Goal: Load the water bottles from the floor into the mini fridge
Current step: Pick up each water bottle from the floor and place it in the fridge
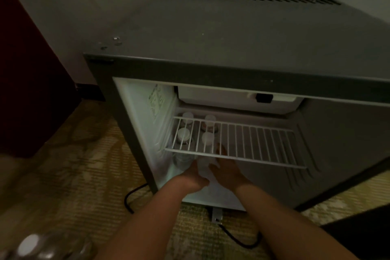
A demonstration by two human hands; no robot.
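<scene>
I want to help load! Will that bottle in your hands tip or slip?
Probably tippy: the bottle looks tall and narrow, so stand it beside the four capped bottles. Likely heavyish, since left hand and right hand both hold it. Its clear plastic might be slippery.

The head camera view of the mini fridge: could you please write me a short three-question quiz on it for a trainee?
1. True or false: the mini fridge is shut.
2. How many white bottle caps show at the left end of the wire shelf? A) two B) four C) seven
3. What do the left hand and right hand hold between them?
Key: 1 false, it stands open. 2 B. 3 a water bottle, just under the shelf's front edge.
</scene>
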